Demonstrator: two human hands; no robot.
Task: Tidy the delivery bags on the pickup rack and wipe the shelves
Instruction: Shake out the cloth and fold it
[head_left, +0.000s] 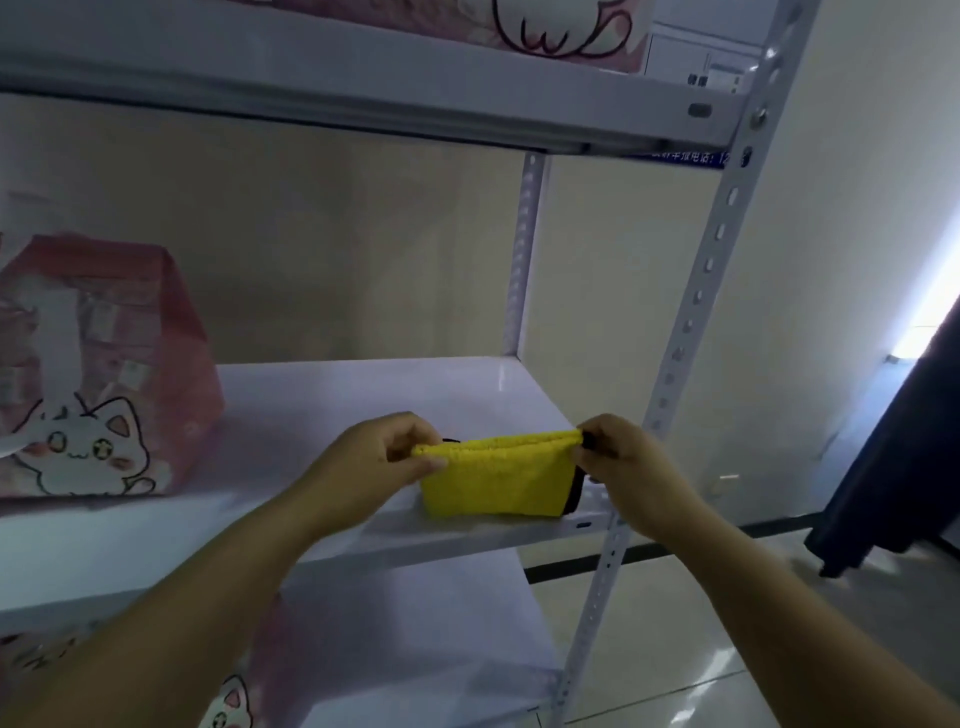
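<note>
Yellow cloth (498, 480), each end pinched by left hand (374, 462) and right hand (623, 462), hangs clear of pink bag (104, 364).

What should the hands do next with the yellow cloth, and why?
Probably lay the cloth flat on the shelf and start wiping. The left hand and right hand pinch its top corners over the shelf's bare right end; the pink bag stands at the left.

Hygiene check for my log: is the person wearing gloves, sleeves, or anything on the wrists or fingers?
No gloves: the left hand and right hand are bare. The left forearm and right forearm are also uncovered right to the frame edge. No sleeve, watch, band or ring shows.
</note>
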